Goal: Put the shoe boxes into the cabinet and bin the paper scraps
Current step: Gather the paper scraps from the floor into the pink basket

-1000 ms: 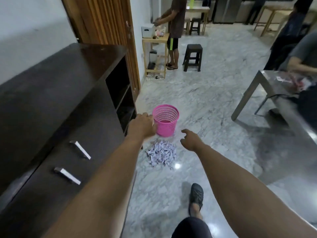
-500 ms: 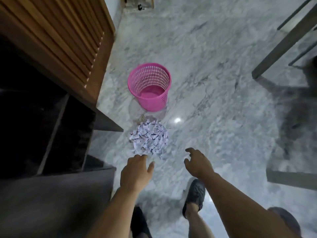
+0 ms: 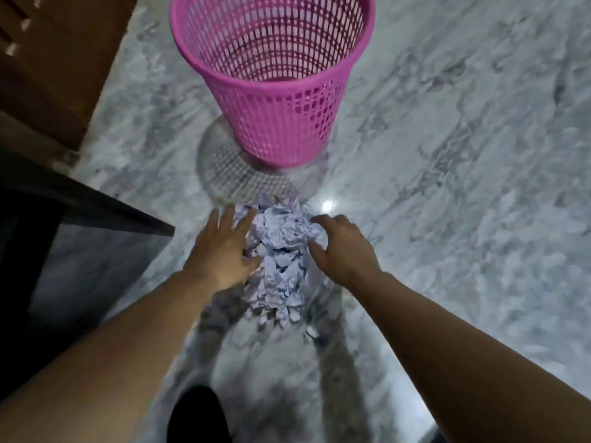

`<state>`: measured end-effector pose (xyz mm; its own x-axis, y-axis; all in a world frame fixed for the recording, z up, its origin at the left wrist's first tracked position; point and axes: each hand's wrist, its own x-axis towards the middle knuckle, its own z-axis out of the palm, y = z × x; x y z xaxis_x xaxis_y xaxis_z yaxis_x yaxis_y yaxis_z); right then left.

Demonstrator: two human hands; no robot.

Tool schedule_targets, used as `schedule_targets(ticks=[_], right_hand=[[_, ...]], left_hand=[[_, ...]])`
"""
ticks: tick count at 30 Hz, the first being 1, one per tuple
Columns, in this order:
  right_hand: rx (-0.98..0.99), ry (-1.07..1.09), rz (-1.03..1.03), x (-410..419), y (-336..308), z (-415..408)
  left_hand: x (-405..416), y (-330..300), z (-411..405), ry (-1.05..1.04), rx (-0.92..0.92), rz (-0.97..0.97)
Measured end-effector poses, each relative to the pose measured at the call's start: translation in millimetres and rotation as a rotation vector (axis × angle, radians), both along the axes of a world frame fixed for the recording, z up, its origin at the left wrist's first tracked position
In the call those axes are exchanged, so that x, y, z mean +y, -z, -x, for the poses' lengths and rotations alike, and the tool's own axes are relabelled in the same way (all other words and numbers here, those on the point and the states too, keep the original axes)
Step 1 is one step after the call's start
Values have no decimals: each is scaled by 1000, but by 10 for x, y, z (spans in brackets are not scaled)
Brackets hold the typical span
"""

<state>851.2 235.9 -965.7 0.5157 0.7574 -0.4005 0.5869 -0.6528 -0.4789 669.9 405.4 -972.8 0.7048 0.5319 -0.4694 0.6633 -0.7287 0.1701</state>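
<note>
One heap of paper scraps [image 3: 281,260]: crumpled, torn pieces, pale lilac-white with faint darker markings, too many and too blurred to count singly, piled on the marble floor [image 3: 447,187]; no writing on them can be read. One bin [image 3: 271,84]: pink plastic, round, tapering toward its base, walls of open lattice with a solid rim band, standing upright just beyond the heap and apart from it, its mesh mirrored in the polished floor between the two; no label or brand shows. Two hands, one at each flank of the heap. Left hand [image 3: 224,251]: at the heap's left edge, fingers spread and nearly straight, thumb touching the scraps, nothing clasped. Right hand [image 3: 342,247]: at the heap's right edge, palm down, fingers bent in a loose claw with the tips against the paper; whether any scraps are actually caught in them cannot be told. Two bare forearms run from the lower corners to the heap. One dark cabinet [image 3: 80,206]: left of the heap, its corner pointing toward the left hand. One brown wooden panel [image 3: 57,65]: left of the bin. One dark shape, blurred, at the bottom edge below the heap, not identifiable.
</note>
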Motion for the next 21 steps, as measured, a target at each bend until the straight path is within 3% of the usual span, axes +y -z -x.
schedule_targets(ticks=[3,7,12,15,21], right_hand=[[-105,-108,31,274,492,-69],[-222,-263,142,491,910,-26],[-298,-240,142,462,1138,-43],[-326,-239,112,377,1115,-89],[-242,-159,-27,292,1019,-268]], left_hand=[[369,473,-117,171,28,-103],[513,821,-233,268,23,-78],[443,949,-344,209,-140,5],[374,911,-354,66,-305,116],[221,802,-343,68,-324,182]])
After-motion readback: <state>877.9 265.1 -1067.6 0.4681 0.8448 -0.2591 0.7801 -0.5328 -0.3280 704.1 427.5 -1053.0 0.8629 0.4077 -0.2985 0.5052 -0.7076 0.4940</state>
